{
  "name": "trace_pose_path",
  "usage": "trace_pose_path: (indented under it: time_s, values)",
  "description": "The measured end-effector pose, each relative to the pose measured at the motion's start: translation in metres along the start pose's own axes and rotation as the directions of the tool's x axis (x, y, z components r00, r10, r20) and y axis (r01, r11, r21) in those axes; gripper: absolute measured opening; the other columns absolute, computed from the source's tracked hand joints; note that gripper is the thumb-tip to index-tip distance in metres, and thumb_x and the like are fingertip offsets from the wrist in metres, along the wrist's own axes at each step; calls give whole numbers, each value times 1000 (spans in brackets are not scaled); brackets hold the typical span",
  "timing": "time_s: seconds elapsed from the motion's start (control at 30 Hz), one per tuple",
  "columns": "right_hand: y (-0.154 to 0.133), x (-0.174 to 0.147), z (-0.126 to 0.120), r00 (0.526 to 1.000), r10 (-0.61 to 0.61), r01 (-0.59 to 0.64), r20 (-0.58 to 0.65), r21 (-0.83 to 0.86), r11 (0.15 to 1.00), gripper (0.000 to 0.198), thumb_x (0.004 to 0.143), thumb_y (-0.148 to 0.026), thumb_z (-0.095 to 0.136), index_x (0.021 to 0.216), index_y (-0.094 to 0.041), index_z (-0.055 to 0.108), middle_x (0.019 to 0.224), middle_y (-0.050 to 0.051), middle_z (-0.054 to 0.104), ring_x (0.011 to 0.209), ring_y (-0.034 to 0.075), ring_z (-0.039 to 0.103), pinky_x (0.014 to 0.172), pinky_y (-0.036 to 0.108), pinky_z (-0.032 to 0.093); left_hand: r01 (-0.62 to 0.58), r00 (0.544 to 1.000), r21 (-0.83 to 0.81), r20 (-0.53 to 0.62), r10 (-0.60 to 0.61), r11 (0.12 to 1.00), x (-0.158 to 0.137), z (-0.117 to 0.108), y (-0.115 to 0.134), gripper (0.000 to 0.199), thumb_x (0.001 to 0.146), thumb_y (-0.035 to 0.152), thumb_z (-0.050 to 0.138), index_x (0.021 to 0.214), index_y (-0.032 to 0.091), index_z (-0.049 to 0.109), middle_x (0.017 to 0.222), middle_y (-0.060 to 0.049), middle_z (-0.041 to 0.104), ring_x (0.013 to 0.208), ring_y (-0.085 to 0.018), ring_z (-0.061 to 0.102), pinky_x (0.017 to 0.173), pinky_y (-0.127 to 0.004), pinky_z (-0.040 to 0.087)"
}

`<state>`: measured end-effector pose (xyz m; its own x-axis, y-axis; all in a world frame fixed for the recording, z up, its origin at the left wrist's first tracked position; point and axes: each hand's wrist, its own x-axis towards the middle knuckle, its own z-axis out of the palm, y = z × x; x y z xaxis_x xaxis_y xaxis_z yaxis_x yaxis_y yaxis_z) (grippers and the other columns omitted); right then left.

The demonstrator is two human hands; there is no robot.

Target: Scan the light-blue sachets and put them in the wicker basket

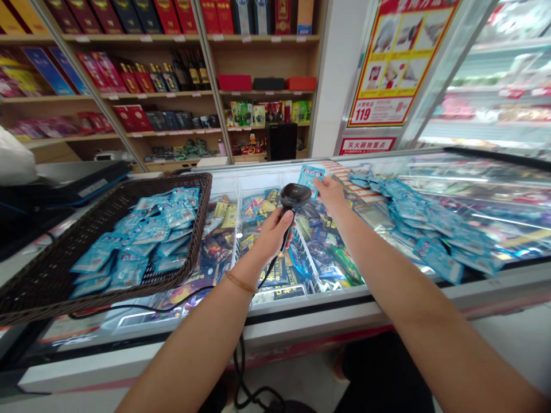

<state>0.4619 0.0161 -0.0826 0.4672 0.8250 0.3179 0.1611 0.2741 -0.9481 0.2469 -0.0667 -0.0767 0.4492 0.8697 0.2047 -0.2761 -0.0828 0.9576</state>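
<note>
Wrapped round the handle of a black barcode scanner, my left hand holds it upright above the freezer's glass top. The scanner's cable runs down past my wrist. My right hand pinches a small blue packet by its right edge, just behind and to the right of the scanner head. On the left, a dark brown woven basket holds a pile of similar blue packets. Another heap of blue packets lies spread on the glass to the right of my right arm.
Under the glass of the chest freezer are colourful frozen goods in white wire dividers. A black cable crosses the glass in front of the basket. Behind stand wooden shelves with boxes and bottles, and a red-and-yellow poster.
</note>
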Motion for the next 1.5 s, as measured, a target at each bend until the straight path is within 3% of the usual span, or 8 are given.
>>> trace_pose_path:
  time_s: [0.73,0.97,1.1,1.2,1.3,1.5]
  values:
    - [-13,-5,5,999,-35,35,-10,55,998,43,76,-65,67,82,-23,62,57,-5,51,63,14,55,57,24,46,-2,997,17,71,1,1000,-3,4,-1,54,72,68,70,87,19,52,73,3,56,43,-6,46,35,-23,35]
    - [-11,-3,3,1000,-20,21,-23,26,999,40,77,-63,67,80,-23,61,58,-5,52,64,14,57,57,23,47,17,998,23,67,-19,1000,-2,3,-3,54,73,68,70,90,19,53,74,3,56,44,-6,47,35,-23,36]
    - [-12,-6,7,998,56,-53,-23,110,993,31,80,-52,68,80,-22,59,60,-5,57,66,14,61,62,24,51,12,1000,8,25,-12,1000,-2,4,-3,51,73,65,71,91,20,53,73,3,57,44,-7,48,35,-22,36]
    - [-19,-12,20,987,159,-158,13,221,962,19,84,-39,66,82,-21,59,64,-5,62,66,13,64,67,26,54,1,996,6,-92,0,1000,-4,1,11,44,78,60,67,89,20,51,71,3,56,42,-8,48,35,-22,37]
    - [-34,-21,46,965,229,-257,131,286,923,6,87,-24,61,84,-19,61,66,-3,66,67,14,67,73,28,57,-25,970,33,-241,32,999,-9,-14,40,39,84,57,62,84,21,49,70,4,55,41,-7,48,34,-21,36]
    - [-78,-42,135,898,252,-366,361,294,883,15,90,-11,55,78,-17,60,57,-3,63,56,11,63,70,26,58,-42,852,70,-518,72,997,-38,-81,113,34,90,52,56,79,20,50,64,3,55,39,-8,48,35,-21,37]
